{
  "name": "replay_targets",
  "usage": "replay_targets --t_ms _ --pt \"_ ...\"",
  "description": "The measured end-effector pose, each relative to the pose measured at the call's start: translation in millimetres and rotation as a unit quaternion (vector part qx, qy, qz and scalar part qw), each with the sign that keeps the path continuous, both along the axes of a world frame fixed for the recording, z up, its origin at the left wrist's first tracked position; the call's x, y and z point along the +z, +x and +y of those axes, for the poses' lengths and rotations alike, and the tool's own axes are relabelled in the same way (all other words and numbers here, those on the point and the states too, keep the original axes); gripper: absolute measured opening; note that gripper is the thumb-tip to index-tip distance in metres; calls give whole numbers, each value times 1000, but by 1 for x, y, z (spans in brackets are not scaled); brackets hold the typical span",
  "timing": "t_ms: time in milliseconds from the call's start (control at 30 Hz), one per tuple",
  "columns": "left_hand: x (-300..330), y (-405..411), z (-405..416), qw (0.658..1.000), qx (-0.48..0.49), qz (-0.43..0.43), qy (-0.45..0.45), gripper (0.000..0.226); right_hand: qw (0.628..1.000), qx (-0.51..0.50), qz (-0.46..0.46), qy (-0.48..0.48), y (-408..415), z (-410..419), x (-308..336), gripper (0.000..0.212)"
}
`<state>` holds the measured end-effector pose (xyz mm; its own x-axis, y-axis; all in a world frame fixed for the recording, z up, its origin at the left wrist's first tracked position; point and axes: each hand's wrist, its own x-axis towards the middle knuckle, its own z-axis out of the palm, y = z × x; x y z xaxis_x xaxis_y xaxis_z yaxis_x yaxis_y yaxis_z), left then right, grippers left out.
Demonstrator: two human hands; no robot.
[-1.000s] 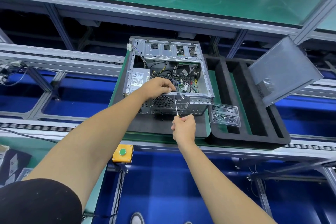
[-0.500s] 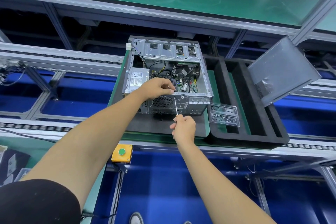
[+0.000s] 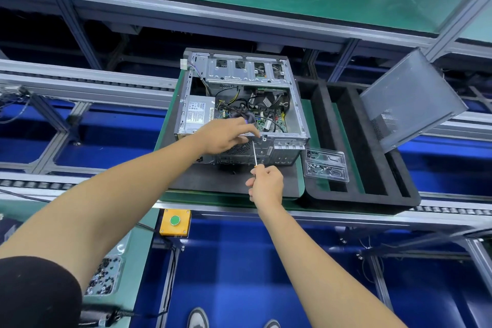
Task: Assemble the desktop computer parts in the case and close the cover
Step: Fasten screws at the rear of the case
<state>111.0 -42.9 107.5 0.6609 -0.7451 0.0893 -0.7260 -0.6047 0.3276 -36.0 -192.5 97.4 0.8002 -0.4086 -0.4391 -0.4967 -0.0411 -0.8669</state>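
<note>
- A fastening step is judged to be in hand: the screwdriver [image 3: 254, 154] is gripped by its handle in the right hand [image 3: 265, 184], fingers curled round it, and its shaft is run up to the rear panel of the computer case [image 3: 241, 112].
- The left hand [image 3: 226, 134] is laid over the case's near rim, fingers bent down around something dark and purple-edged just inside; a fan is suspected, though it cannot be told for sure.
- The case is seen lying open side up on a dark mat [image 3: 207, 181] on the conveyor, board and cables exposed.
- The cover is not yet fitted: the side panel [image 3: 410, 98] is propped at a tilt in the foam tray [image 3: 356, 202], well apart from the case on the right.
- Next move, as judged: the tip must be kept seated square in the screw while the part is steadied from within; a slip would be risked otherwise.
- Counted: one case, one side panel, one screwdriver, one foam tray.
- One clear plastic screw box [image 3: 326, 164] is noted just beside the case; its small contents cannot be counted.
- One yellow button box [image 3: 175, 222] is spotted below the conveyor edge.
</note>
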Motion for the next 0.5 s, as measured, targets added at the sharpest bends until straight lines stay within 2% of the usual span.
replay_targets --t_ms 67,200,500 --pt "-4 2 1 1000 -3 -22 12 22 1000 2 4 -5 0 0 -1 17" --pt "-4 5 0 1000 6 -14 12 17 1000 -2 7 0 1 2 -3 15" --pt "-5 5 -6 994 7 -103 47 15 1000 -10 -5 9 -2 6 -2 14"
